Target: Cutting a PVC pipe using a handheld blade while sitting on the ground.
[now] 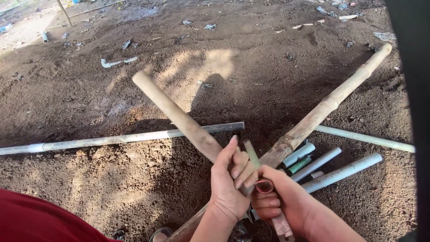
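Observation:
Two bamboo poles cross in front of me over the soil. My left hand (229,180) is closed around the crossing point, where the nearer pole (175,114) points up to the left. The longer pole (332,101) runs up to the right and down past my wrist. My right hand (286,202) grips a small red ring (264,185) pressed against the crossing, with a rusty piece (282,226) sticking out below the fingers. A thin green strip (251,153) stands up between my two hands.
A long grey pipe (112,140) lies on the dirt at left. Several short pipe pieces (341,173) and another long pipe (365,138) lie at right. Red cloth (36,219) fills the bottom left corner. Scraps litter the far ground. A dark post (414,89) stands at the right edge.

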